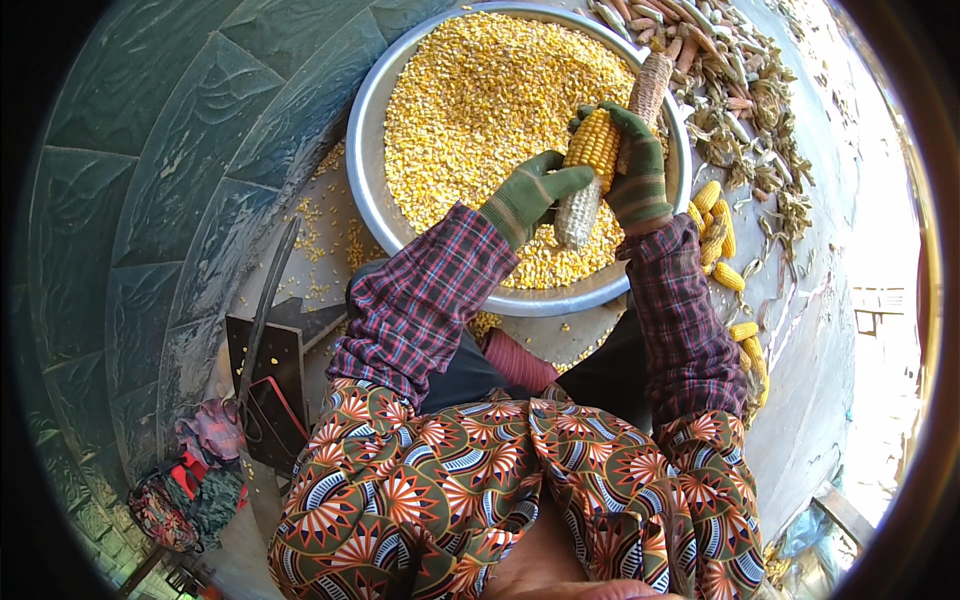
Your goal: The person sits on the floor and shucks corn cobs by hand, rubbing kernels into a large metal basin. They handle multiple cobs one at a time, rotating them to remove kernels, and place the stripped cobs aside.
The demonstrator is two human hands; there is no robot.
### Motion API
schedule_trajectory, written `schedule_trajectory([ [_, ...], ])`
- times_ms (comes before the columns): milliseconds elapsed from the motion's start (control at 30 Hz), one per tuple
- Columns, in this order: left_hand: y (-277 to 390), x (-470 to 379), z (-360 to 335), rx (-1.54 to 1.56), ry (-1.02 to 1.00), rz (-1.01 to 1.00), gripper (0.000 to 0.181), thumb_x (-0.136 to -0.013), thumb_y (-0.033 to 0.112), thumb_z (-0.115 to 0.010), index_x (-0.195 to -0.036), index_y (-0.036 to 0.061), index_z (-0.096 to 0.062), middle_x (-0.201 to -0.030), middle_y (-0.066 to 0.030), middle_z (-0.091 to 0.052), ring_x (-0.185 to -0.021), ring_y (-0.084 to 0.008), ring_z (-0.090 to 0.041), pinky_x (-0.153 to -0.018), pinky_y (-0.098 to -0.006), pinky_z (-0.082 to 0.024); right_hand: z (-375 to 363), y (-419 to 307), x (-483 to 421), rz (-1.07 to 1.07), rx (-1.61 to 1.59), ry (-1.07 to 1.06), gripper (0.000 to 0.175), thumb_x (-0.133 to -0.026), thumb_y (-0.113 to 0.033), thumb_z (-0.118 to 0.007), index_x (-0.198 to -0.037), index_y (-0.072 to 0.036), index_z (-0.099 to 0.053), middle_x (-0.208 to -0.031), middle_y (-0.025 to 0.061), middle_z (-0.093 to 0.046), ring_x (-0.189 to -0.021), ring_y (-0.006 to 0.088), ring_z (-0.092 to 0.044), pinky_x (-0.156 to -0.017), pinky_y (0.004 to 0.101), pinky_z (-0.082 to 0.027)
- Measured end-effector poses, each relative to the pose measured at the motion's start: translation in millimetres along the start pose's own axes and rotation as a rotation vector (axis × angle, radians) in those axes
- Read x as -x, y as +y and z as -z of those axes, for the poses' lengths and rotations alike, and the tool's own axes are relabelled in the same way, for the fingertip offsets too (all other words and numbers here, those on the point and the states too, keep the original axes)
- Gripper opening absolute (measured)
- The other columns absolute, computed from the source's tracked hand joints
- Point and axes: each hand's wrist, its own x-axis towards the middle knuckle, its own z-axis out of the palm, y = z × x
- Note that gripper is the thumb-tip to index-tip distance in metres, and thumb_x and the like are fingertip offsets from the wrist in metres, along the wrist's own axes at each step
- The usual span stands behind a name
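Observation:
In the head view, a partly shelled corn cob (592, 150) is held over a wide metal basin (365, 187) of loose yellow kernels (472, 112). Its upper part bears yellow kernels; its lower part is bare and pale. My left hand (536, 191), in a green knitted glove, grips the cob's lower part with the thumb across it. My right hand (637, 169), in a matching glove, is closed around the cob's upper right side. A bare, brownish cob (652, 84) also sits in my right hand, against the yellow cob, its end pointing up and right.
Bare cobs and dry husks (739, 82) lie heaped beyond the basin at the upper right. Whole yellow ears (716, 225) lie on the floor to the right. At left stand a dark metal frame (262, 375) with a curved bar, cloth bags (187, 495) and a tiled wall (180, 135).

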Motion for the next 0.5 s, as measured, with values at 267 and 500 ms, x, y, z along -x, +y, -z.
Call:
schedule_trajectory([
  [267,-3,-1,-2,-0.163,-0.059,-0.198,0.067,-0.068,0.034,-0.072,-0.112,-0.0070,-0.042,-0.098,-0.0127,-0.056,-0.089,-0.0191,-0.056,-0.079,-0.0313,-0.046,-10,2,9,-0.003,0.044,-0.009,0.022,-0.083,-0.017,-0.049,-0.097,-0.001,-0.052,-0.092,0.0136,-0.060,-0.082,0.0264,-0.060,-0.073,0.0359,-0.051],
  [500,-2,-3,0,-0.111,-0.058,-0.125,0.065,-0.071,0.030,-0.072,-0.116,-0.0057,-0.042,-0.104,-0.0129,-0.055,-0.093,-0.0178,-0.055,-0.081,-0.0300,-0.045,-1,9,8,0.024,0.041,-0.084,0.022,-0.083,-0.017,-0.050,-0.098,-0.001,-0.051,-0.091,0.0137,-0.060,-0.082,0.0259,-0.060,-0.074,0.0358,-0.051],
])
